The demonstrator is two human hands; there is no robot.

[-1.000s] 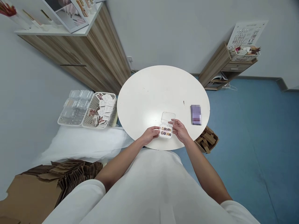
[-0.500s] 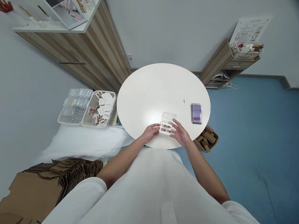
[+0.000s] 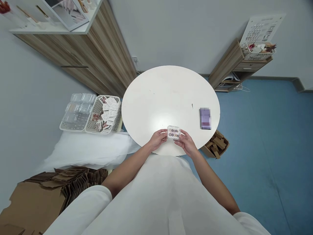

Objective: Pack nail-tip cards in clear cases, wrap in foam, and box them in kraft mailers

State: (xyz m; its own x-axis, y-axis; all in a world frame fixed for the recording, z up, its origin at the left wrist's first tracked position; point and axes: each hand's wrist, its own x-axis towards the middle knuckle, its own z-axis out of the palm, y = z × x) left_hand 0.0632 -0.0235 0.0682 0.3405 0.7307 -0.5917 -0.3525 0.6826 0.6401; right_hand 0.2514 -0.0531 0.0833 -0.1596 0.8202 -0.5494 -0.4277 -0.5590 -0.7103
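Over the near part of the white oval table (image 3: 171,88), a small clear plastic case (image 3: 173,133) is held between my two hands, its lid down. Inside it, two rows of small round pieces in purple, pink and yellowish tones show through the lid. My left hand (image 3: 158,139) pinches the case by its left edge with thumb and fingers. On the opposite edge, my right hand (image 3: 187,143) grips with thumb and fingers. What the small pieces are, I cannot make out.
A purple blurred packet (image 3: 205,118) lies at the table's right. To the left stand a basket of printed cards (image 3: 107,114) and a tray of clear cases (image 3: 78,111). Flattened cardboard (image 3: 36,202) is stacked lower left; a carton of cardboard pieces (image 3: 216,145) stands on the floor.
The case's clear lid, raised at the back before, is now down over the round pieces. My right hand has come from the lid to the case's right edge.
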